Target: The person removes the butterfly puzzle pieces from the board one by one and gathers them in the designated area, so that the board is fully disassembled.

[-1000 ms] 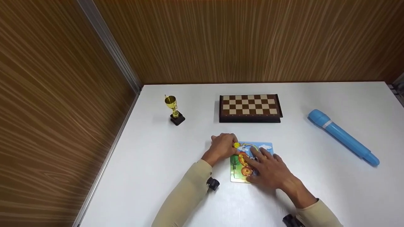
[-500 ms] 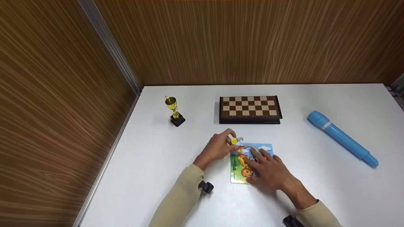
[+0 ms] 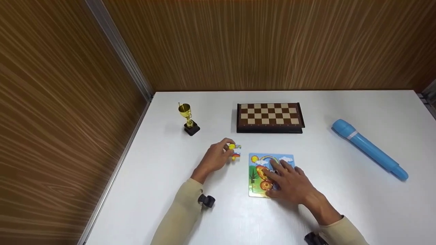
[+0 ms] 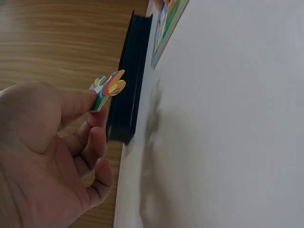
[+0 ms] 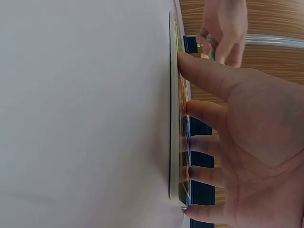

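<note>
Between thumb and fingertips, my left hand (image 3: 215, 156) pinches a small colourful jigsaw piece (image 3: 235, 152), held above the table to the left of the puzzle board. In the left wrist view the jigsaw piece (image 4: 109, 90) shows its knobbed edges and a bit of green, red and yellow. My right hand (image 3: 289, 182) rests spread on the puzzle board (image 3: 252, 191), fingertips touching its face and covering much of the right side. A sun, a rainbow and a tree show on the uncovered part. The right wrist view has the puzzle board (image 5: 174, 142) edge-on under the fingertips.
A brown and cream chessboard box (image 3: 269, 117) lies behind the puzzle board. To the back left stands a small gold trophy cup (image 3: 188, 119) on a dark base. A blue toy microphone-shaped stick (image 3: 369, 149) lies at the right. Wood-grain panels (image 3: 265, 44) border the table.
My left hand has lifted the jigsaw piece off the board's upper left corner and carried it left, uncovering a printed sun there. My right hand has stayed in place on the board.
</note>
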Motion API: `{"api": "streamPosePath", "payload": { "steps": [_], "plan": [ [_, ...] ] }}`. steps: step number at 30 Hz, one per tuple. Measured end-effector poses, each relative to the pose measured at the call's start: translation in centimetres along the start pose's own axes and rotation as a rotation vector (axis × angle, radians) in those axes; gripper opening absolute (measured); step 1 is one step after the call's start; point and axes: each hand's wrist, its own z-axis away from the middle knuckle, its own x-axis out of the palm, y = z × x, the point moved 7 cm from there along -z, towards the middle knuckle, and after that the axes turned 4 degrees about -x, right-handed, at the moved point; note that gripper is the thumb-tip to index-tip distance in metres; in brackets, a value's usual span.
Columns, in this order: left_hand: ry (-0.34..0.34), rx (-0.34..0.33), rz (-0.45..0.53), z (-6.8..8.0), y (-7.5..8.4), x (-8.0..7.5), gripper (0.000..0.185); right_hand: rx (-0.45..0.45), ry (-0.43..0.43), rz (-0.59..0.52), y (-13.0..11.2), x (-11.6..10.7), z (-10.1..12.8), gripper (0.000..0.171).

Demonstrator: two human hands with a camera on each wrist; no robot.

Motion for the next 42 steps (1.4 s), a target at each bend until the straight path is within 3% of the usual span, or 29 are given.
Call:
{"api": "streamPosePath", "payload": {
  "steps": [9, 20, 29, 38, 42],
  "plan": [
    [0.024, -0.086, -0.024, 0.4, -3.9, -2.3, 0.026, 0.004, 0.001, -0.013, -0.1, 0.3, 0.1, 0.070],
    [0.124, -0.208, -0.226, 0.1, -6.8, -5.3, 0.022, 0.012, 0.014, 0.004, 0.1, 0.1, 0.2, 0.069],
    [0.142, -0.236, -0.337, 0.2, -7.0, -5.3, 0.026, 0.011, 0.000, -0.010, 0.1, 0.2, 0.0, 0.071],
    [0.179, -0.210, -0.325, 0.6, -6.4, -5.3, 0.026, 0.013, -0.008, -0.037, -0.1, 0.1, 0.2, 0.069],
    [0.216, -0.171, -0.287, 0.8, -5.3, -5.2, 0.029, 0.004, 0.005, -0.037, -0.1, 0.0, 0.2, 0.070]
  ]
}}
